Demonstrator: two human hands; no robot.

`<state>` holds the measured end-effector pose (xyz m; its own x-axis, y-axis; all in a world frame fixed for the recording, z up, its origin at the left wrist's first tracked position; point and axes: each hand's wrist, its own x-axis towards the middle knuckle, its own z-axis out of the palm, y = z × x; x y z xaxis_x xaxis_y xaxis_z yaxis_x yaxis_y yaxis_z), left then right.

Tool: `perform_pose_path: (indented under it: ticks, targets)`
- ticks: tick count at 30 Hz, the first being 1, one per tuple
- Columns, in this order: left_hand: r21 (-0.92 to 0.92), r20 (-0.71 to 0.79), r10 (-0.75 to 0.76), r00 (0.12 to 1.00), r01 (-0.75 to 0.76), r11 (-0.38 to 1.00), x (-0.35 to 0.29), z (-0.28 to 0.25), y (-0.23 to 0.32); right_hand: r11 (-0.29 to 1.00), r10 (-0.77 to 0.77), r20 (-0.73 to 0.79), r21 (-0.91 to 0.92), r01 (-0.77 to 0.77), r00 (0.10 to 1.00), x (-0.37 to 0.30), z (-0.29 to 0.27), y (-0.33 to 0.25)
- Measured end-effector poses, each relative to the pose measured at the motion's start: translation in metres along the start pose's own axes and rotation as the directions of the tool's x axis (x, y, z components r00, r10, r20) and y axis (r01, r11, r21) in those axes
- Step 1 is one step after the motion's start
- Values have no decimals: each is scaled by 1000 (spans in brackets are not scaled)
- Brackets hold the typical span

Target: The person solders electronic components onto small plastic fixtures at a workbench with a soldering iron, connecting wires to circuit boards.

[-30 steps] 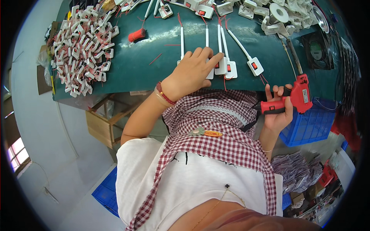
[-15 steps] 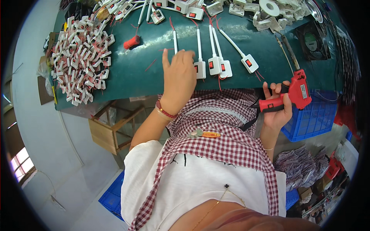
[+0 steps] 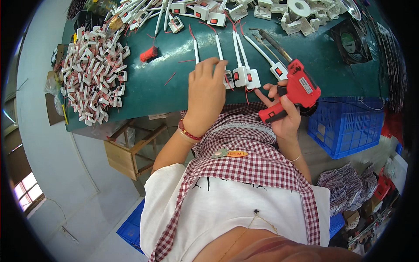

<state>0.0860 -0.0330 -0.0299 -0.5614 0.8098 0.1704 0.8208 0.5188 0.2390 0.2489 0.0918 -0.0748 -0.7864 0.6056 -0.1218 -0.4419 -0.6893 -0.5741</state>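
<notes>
My right hand [image 3: 286, 115] grips a red soldering gun [image 3: 304, 85] by its handle, its long tip reaching toward the back left over the bench. My left hand [image 3: 206, 94] is curled, palm down, at a white switch box [image 3: 228, 80] on a white tube; its fingertips are partly hidden. That box shows its inner side and a red wire. Beside it lie two more white boxes with red rocker switches [image 3: 250, 78], and another switch box [image 3: 278, 71] partly behind the gun. Another white tube [image 3: 196, 51] runs under my left hand.
A heap of small white switch parts [image 3: 94, 81] covers the bench's left end. A red wire bundle [image 3: 149, 54] lies near it. Finished-looking tubes and a solder spool [image 3: 299, 8] lie along the back. A black fan [image 3: 351, 43] stands right. A blue crate [image 3: 347, 126] sits below.
My right hand has brought the soldering gun leftward, toward the switch boxes. The box by my left hand has turned over, from its red switch side to its inner side.
</notes>
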Motion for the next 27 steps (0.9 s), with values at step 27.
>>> perform_pose_path:
  ticks: [27]
  targets:
    - [-130,-79,385,920,-392,911,46,22,19,963,-247,59,-99,252,967,22,-6,-32]
